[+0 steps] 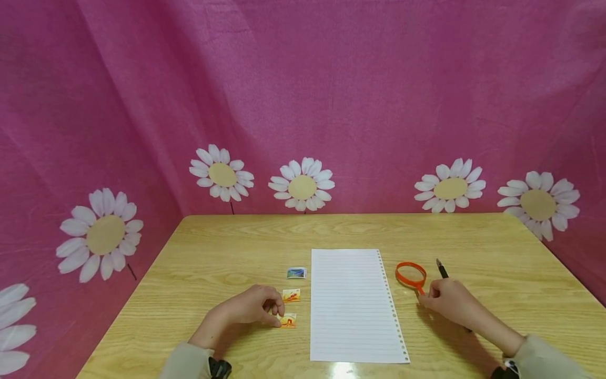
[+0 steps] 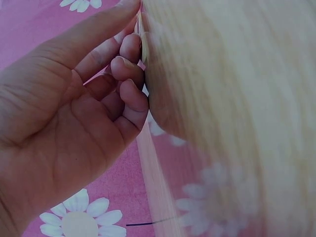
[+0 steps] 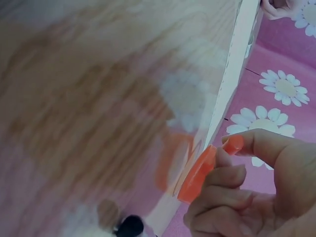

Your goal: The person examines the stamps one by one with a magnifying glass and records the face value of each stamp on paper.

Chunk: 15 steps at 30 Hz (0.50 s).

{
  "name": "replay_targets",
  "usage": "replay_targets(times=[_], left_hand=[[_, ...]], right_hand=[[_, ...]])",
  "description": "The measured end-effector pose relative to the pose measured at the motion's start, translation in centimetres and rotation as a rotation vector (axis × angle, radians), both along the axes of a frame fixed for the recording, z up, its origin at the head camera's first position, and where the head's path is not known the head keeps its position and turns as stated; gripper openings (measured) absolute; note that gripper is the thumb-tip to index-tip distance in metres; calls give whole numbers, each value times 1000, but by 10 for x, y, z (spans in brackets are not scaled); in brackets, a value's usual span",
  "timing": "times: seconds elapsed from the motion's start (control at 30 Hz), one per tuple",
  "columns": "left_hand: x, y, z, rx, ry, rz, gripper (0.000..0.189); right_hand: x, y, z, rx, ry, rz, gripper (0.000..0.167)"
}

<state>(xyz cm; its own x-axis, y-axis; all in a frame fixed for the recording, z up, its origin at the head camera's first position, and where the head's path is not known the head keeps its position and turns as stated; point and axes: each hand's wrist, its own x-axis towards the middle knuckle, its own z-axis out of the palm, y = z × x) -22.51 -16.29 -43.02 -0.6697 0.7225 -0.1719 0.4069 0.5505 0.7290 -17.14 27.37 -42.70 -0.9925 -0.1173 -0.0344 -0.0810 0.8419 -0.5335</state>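
Observation:
My left hand [image 1: 255,306] rests on the table with bent fingers, thumb tip at the left edge of a yellow-orange stamp [image 1: 289,320]. Its index finger lies beside a second yellow-orange stamp [image 1: 291,295]. In the left wrist view, the last fingers of that hand [image 2: 94,94] curl in against the tabletop. With thumb and finger, my right hand [image 1: 452,302] pinches the handle of an orange magnifying glass [image 1: 397,277], whose ring is close over the table. In the right wrist view the orange handle [image 3: 233,145] shows between the fingers. A black pen [image 1: 442,270] lies partly hidden beneath this hand.
A lined sheet of paper [image 1: 355,305] with punched holes down its right edge lies between the hands. Above the two yellow-orange stamps is a blue-green one [image 1: 296,272]. The wooden table [image 1: 227,237] ends at a pink curtain [image 1: 369,105] with daisies.

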Motion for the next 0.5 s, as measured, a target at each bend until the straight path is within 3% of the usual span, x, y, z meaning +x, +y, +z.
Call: replay_targets(times=[0.5], left_hand=[[1, 2, 3, -37, 25, -26, 12]], right_hand=[[-1, 1, -13, 28, -24, 58, 28]])
